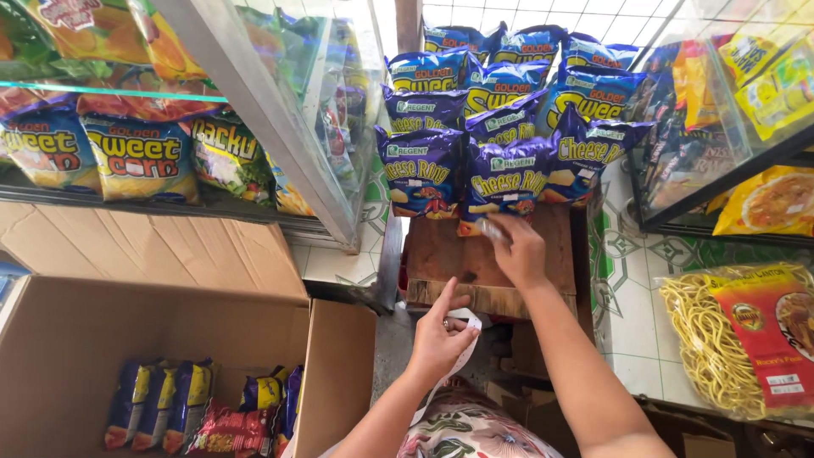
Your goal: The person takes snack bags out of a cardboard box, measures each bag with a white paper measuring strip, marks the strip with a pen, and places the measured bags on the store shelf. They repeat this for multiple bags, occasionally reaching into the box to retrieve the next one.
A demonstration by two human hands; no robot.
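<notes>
Centre frame, your right hand [519, 248] pinches a small white sticker [492, 229] against the lowest purple snack bag [506, 182] (stacked on the wooden stand [441, 254]). Just below, your left hand [441, 339] grips a white label strip [462, 352], fingers curled round it. Lower left: open cardboard box [68, 339] with snack packs.

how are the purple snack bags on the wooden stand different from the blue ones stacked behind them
The purple snack bags stand in the front rows, nearest the right hand, whose fingertips touch one; the blue snack bags sit behind and higher, untouched. The purple ones show full fronts; the blue ones are partly hidden by the bags before them. Both are glossy, puffed packs with yellow lettering, on one wooden stand.
</notes>
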